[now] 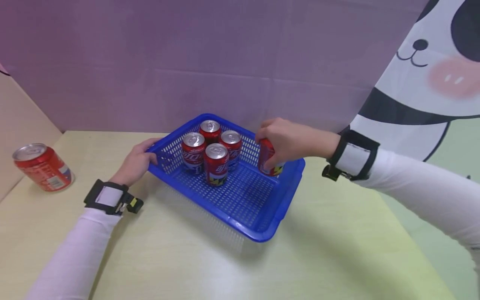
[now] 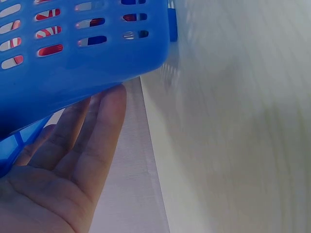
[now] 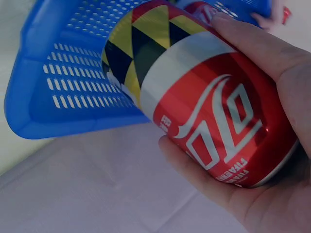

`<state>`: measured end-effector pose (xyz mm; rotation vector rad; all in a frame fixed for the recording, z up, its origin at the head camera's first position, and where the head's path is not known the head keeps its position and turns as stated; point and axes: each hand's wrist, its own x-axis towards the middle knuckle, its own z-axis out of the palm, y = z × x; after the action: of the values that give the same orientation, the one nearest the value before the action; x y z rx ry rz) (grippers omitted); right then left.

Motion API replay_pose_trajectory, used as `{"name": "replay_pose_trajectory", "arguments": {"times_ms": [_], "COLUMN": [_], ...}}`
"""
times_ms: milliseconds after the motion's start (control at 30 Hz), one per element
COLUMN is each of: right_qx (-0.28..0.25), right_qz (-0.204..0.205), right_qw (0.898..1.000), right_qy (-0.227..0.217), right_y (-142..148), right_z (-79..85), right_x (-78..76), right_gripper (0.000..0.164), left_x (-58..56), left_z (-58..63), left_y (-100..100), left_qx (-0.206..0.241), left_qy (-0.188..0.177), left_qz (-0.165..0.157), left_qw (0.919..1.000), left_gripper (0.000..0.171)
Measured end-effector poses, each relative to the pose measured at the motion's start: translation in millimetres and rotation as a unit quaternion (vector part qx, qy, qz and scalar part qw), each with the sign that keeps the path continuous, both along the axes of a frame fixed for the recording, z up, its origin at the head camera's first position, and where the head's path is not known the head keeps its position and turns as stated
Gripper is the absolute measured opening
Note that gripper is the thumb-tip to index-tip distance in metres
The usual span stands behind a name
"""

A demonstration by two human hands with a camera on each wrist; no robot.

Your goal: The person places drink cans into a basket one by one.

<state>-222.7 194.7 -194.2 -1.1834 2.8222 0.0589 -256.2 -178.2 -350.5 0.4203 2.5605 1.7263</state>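
My left hand grips the left end of a blue plastic basket. In the left wrist view its fingers reach up under the basket wall, with the thumb hidden. Several red soda cans stand upright in the basket's left half, silver tops up. Over the basket's right part my right hand holds another red soda can, thumb on one side and fingers on the other. The right wrist view shows that can tilted, its yellow-and-black checked end toward the basket interior.
On the pale wooden table, a larger red can sits at the far left. Behind the basket rises a purple-grey cloth backdrop. A panda-print sheet hangs at the right. A shadow falls below the basket's front edge.
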Motion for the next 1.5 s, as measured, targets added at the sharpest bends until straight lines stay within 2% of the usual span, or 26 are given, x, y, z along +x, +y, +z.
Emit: {"name": "replay_pose_trajectory", "arguments": {"times_ms": [367,567,767,933,1133,1367,1500], "right_qx": [0.057,0.080,0.089,0.068,0.018,-0.026,-0.032], "right_qz": [0.021,-0.001,-0.038,-0.050,-0.061,-0.059,-0.075], "right_qw": [0.996,0.992,0.990,0.993,0.996,0.997,0.995], "right_qy": [-0.060,-0.093,-0.099,-0.079,-0.055,-0.049,-0.050], "right_y": [-14,-21,-24,-26,-26,-31,-33], "right_z": [-27.7,-37.0,-47.3,-56.5,-64.9,-71.9,-73.7], "right_x": [-19.6,-27.7,-37.7,-42.9,-46.4,-47.8,-48.9], "right_gripper": [0.044,0.040,0.044,0.045,0.038,0.036,0.037], "left_x": [-0.1,-0.6,-0.5,-0.1,-0.6,-1.5,-1.5], "left_z": [-0.5,-0.2,-0.5,0.3,0.4,-0.8,-1.5], "left_y": [-1,-1,-1,0,0,-1,-1], "left_qx": [-0.007,-0.003,-0.007,-0.008,-0.002,0.003,0.001], "left_qy": [-0.004,-0.001,-0.004,-0.006,-0.008,-0.008,-0.010], "left_qz": [0.002,0.001,0.005,0.009,0.007,0.008,0.009], "left_qw": [1.0000,1.0000,1.0000,0.9999,0.9999,0.9999,0.9999], "left_gripper": [0.067,0.068,0.068,0.069,0.069,0.069,0.069]}}
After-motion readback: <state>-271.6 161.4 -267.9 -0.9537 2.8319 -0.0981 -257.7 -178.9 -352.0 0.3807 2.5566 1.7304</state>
